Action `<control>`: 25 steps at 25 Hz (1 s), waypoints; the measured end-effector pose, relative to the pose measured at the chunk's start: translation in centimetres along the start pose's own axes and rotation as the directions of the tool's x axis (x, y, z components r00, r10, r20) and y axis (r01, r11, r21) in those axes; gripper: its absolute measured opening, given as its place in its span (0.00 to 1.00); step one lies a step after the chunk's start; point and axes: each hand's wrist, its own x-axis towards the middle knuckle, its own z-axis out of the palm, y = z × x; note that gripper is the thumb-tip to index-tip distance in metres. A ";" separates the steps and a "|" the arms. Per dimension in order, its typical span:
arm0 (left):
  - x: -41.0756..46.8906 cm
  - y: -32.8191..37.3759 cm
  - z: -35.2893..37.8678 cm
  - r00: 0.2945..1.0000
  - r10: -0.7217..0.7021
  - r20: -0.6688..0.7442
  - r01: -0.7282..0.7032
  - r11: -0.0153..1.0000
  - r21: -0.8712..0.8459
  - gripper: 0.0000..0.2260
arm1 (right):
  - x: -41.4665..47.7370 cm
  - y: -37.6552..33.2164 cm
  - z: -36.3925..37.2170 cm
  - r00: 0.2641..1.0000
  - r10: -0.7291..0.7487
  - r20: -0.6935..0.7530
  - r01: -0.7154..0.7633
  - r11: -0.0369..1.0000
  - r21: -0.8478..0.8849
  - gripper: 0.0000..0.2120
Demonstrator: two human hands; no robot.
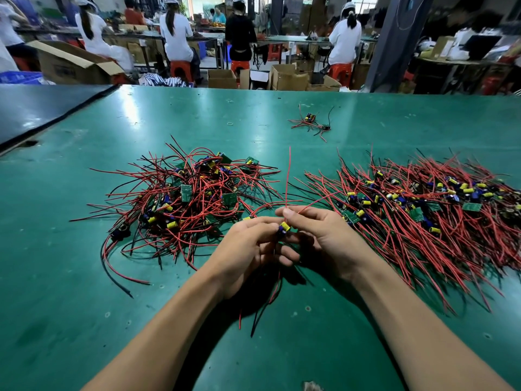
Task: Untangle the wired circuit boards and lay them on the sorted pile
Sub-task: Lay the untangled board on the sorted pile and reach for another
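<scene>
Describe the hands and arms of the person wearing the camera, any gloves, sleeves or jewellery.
The left hand and right hand are bare: no gloves, and no rings showing. The left forearm and right forearm are uncovered down to the picture's bottom edge, so no sleeve is in view. Neither wrist carries a watch or band.

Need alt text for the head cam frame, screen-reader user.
The left hand and right hand pinch one wired circuit board above a green table. A tangled pile lies to its left, the sorted pile to its right.
</scene>
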 end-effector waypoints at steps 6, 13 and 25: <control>-0.5 0.6 0.3 0.993 -0.066 0.094 0.071 0.996 -0.061 0.16 | 0.2 -0.2 0.2 1.000 -0.009 -0.005 0.010 0.998 0.054 0.08; -0.3 0.6 0.1 0.995 -0.100 0.014 0.100 0.995 -0.017 0.07 | 0.0 0.0 0.2 1.000 0.021 0.008 -0.021 1.000 -0.004 0.10; -0.2 -0.1 0.5 0.986 -0.041 -0.162 0.073 0.978 0.193 0.03 | 1.2 0.8 -1.4 0.913 -0.343 -0.222 0.162 0.802 -0.574 0.07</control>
